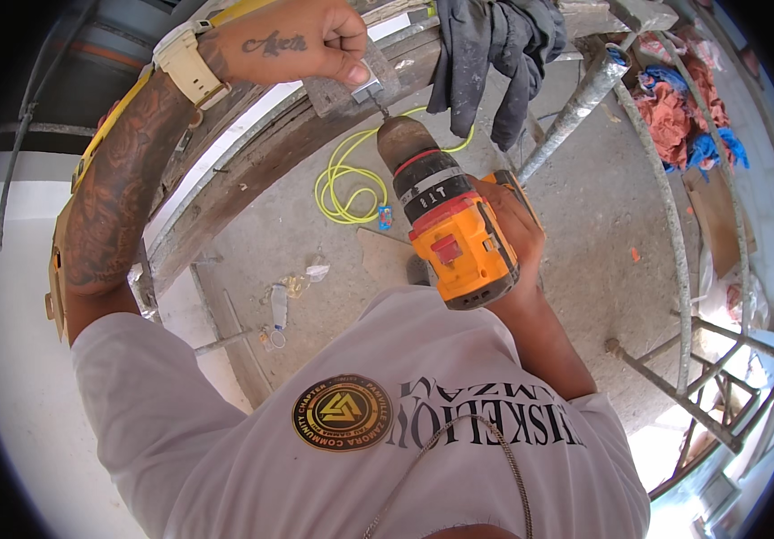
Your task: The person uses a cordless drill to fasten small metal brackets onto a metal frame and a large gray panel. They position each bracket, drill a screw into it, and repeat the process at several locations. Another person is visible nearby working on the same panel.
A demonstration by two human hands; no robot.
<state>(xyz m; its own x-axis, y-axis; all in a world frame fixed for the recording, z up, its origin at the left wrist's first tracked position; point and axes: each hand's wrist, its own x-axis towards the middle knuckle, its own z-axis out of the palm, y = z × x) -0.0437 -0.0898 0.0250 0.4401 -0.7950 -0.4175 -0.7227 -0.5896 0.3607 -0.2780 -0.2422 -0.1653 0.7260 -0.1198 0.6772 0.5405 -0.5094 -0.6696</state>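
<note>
Presently reaching above a concrete floor (pixel 584 216) toward a wooden beam (pixel 252 166) along the top of the frame. Holding, at the centre, an orange-and-black cordless drill (pixel 463 242) with the right hand (pixel 514 220) wrapped around it. Pinching with the left hand (pixel 306 45), at upper centre, a small grey metal piece (pixel 367 91), just by the drill bit (pixel 380 104).

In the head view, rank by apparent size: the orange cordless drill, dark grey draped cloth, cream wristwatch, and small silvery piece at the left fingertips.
Largest to smallest:
1. Orange cordless drill
2. Dark grey draped cloth
3. Cream wristwatch
4. Silvery piece
</note>
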